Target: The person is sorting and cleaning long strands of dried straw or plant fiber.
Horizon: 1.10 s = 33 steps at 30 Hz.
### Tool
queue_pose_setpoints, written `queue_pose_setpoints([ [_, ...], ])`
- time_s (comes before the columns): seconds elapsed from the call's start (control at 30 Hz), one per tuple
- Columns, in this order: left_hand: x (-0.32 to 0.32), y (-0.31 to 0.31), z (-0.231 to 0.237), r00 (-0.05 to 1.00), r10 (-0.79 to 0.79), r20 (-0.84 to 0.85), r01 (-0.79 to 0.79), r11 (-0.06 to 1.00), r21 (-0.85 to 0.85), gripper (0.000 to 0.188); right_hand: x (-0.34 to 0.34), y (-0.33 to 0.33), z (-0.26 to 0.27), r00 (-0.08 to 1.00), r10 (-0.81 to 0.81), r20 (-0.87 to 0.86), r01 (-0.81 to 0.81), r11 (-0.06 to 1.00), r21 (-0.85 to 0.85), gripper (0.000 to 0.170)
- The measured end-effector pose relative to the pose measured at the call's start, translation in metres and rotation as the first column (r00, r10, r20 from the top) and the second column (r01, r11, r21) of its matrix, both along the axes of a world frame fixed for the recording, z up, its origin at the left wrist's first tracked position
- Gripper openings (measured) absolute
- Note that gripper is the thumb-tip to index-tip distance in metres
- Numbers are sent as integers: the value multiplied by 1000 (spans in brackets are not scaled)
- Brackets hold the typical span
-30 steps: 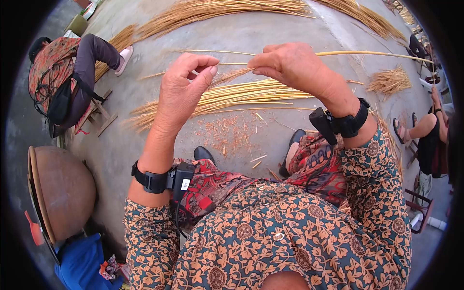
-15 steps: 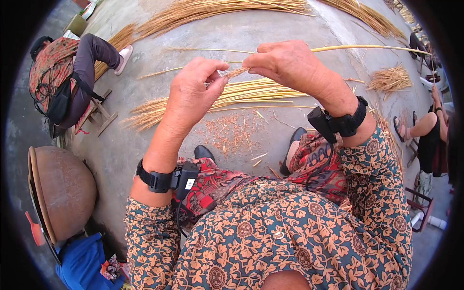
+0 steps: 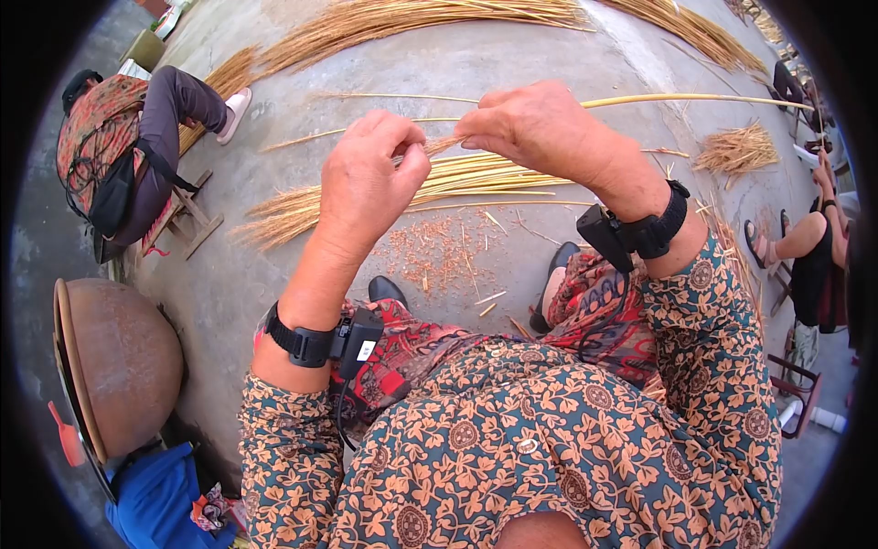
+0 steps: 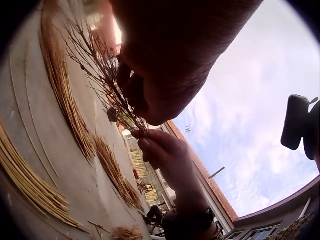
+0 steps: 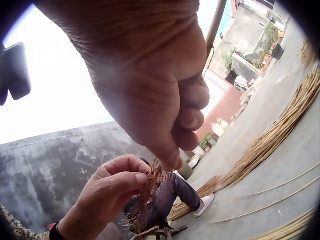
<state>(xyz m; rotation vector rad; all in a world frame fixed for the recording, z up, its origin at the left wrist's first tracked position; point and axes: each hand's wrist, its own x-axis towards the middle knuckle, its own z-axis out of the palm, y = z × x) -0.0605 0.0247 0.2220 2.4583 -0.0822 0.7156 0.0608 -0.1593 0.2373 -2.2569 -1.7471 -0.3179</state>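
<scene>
A long broomcorn stalk runs to the right from my right hand, which grips it with curled fingers. The stalk's branched tassel spans the short gap between my hands. My left hand pinches these thin branches between thumb and forefinger, as the right wrist view shows. In the left wrist view the tassel fans out bare and reddish past the left fingers. Below the hands, a bundle of yellow stalks lies on the concrete, with a few single stalks beyond it.
Reddish husks and bits of stalk litter the ground before my feet. A short straw pile is at right; larger bundles lie at the back. One person sits at left near a brown basin; another person is at right.
My left hand has moved right, toward the right hand, and its thumb and forefinger have come together on the tassel. The right hand has shifted slightly left with the stalk.
</scene>
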Motion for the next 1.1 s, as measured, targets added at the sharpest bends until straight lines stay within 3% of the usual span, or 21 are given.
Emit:
queue_pose_setpoints([
  [0.13, 1, -1, 2, 993, 68, -99, -82, 986, -147, 6, -1, 4, -2, 992, -3, -124, 5, 1000, 15, 19],
  [0.33, 4, -2, 0, 985, 167, -31, -157, 965, 211, 5, 0, 7, 0, 961, -32, -276, 7, 996, -91, 22],
  [0.43, 4, 28, 3, 934, 358, -12, -331, 874, 356, 8, 10, -4, 0, 904, -72, -422, 34, 995, -97, 26],
  [0.47, 5, 30, 1, 954, 299, -15, -287, 929, 235, 9, 13, -7, 0, 875, -87, -477, 52, 995, -86, 27],
  [0.5, 3, 28, 6, 972, 236, -15, -233, 966, 108, 10, 13, -7, 3, 754, -154, -638, 87, 987, -136, 31],
  [0.53, 1, 24, 11, 985, 175, -6, -175, 984, -25, 11, 13, -7, 5, 737, -164, -656, 82, 985, -154, 32],
  [0.57, -2, 18, 18, 980, 183, -78, -187, 981, -49, 14, 15, -6, 6, 719, -175, -673, 73, 982, -176, 32],
  [0.67, 3, 23, 12, 964, 115, 238, -142, 985, 97, 17, 18, -6, 5, 668, -182, -722, 44, 978, -205, 32],
  [0.77, -1, 10, 18, 956, -13, 293, -89, 939, 331, 21, 18, -5, 4, 627, -170, -760, 35, 981, -191, 32],
  [0.87, 3, 3, 8, 985, -40, 168, -21, 938, 346, 20, 18, -5, 6, 605, -147, -782, 13, 984, -176, 33],
  [1.0, 6, 5, 3, 990, -59, 130, 6, 927, 375, 13, 18, -3, 5, 621, -135, -772, 8, 986, -166, 33],
  [1.1, 7, 2, 2, 989, -55, 141, 10, 953, 303, 10, 18, -3, 6, 624, -147, -768, 11, 984, -180, 32],
])
